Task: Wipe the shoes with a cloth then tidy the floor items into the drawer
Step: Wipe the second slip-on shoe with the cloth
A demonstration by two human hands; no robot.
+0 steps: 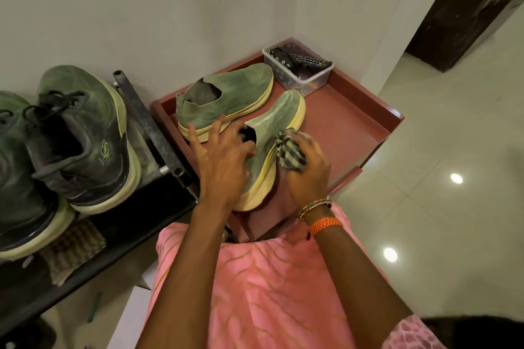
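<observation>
Red tray [365,110] beside white wall [141,8]; glossy floor [453,221].

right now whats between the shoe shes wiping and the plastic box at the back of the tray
In the head view, only bare red tray floor lies between the nearer slip-on shoe and the clear plastic box. The second slip-on shoe sits off to the left, beside that stretch.

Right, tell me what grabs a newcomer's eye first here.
Dead centre, the right hand presses a checked cloth against a green slip-on shoe that the left hand steadies over the reddish tray. Its twin shoe lies just behind, and two dusty laced sneakers sit on the dark rack at left.
</observation>
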